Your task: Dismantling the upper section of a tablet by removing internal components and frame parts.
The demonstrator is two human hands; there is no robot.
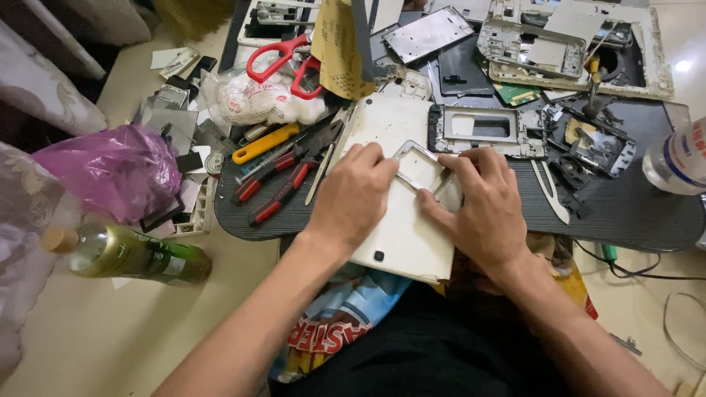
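Where the two hands meet: a flat white rectangular tablet back cover (401,235) lies at the near edge of the dark oval bench (632,209), its near end hanging over the person's lap.
Frame piece: a thin silver-white rectangular metal frame (421,163) rests on the far part of the cover, between the two hands.
Left hand (351,197): palm down on the left part of the cover, wrist low, forearm running back toward the lower left; its fingers (371,158) are curled and pressed together against the left edge of the frame.
Right hand (485,202): palm down on the right side, knuckles raised, forearm running toward the lower right; its fingers (460,163) are bent onto the right edge of the frame, the thumb pressing the cover below it.
Just left of the cover: red-handled black pliers (283,187), a yellow-handled tool (265,143) and a thin metal blade (323,173).
Beyond the hands: a grey tablet mid-frame with a rectangular opening (485,129), other stripped panels and a green circuit board (517,93).
Far left of the bench: red-handled scissors (283,62) on a clear plastic bag of white material (250,103).
Right edge: a clear plastic bottle (680,158) lying on the bench.
Floor, left: a green glass bottle with a cork (129,254) on its side, near a crumpled purple plastic bag (114,169).
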